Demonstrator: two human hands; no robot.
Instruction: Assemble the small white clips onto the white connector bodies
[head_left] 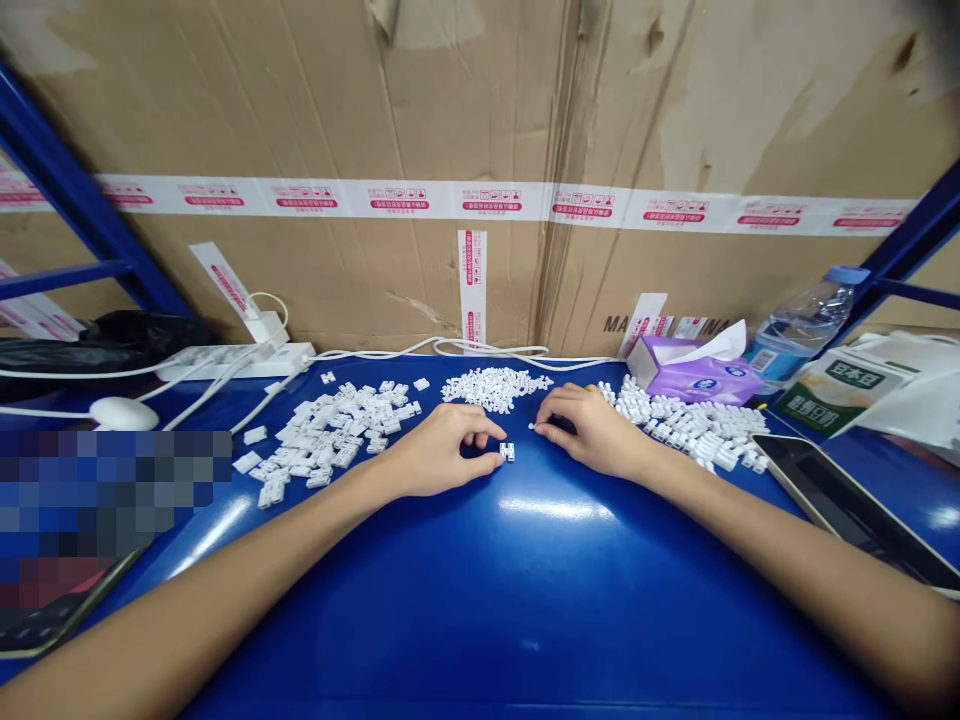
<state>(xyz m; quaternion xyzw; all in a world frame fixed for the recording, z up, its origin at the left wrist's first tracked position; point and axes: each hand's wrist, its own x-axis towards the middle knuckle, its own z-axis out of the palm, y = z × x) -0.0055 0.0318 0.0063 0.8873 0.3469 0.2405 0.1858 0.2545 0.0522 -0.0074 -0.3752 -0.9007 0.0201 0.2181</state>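
Note:
Near the middle of the blue table (525, 600), my left hand (444, 450) has its thumb and fingertips at the left edge of a small white block with dark marks (507, 452). The thumb and index finger close on it. To the right, my right hand (589, 428) pinches a tiny white piece (532, 426) between thumb and index finger, low over the table. Behind both hands lies a pile of tiny white pieces (491, 386). Flat white blocks (341, 425) are heaped left of my left hand, and rows of white parts (694, 425) lie right of my right hand.
At the right are a purple tissue pack (694, 370), a water bottle (810, 320), a carton (844, 388) and a phone (855, 500). A power strip (225, 362) with white cables sits at the back left. Cardboard (337, 100) stands behind the table.

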